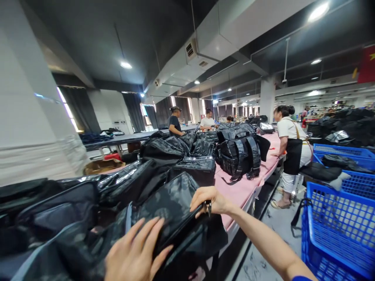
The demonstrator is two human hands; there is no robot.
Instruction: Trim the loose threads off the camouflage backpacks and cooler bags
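Densely heaped along a pink desk (pixel 224 191) with dark bags (pixel 164 152); hemmed at right by blue baskets (pixel 306 238); hung with a starred red flag (pixel 366 66); at near end, pinching the nearest bag (pixel 172 199) by its edge with right fingers (pixel 202 193), resting spread left fingers (pixel 142 236) on it.

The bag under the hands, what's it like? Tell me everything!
The bag is black with a faint mottled grey pattern and looks like slightly shiny fabric. It lies slanted, among other dark bags by the pink table. The left hand is spread against it; the right hand holds its edge.
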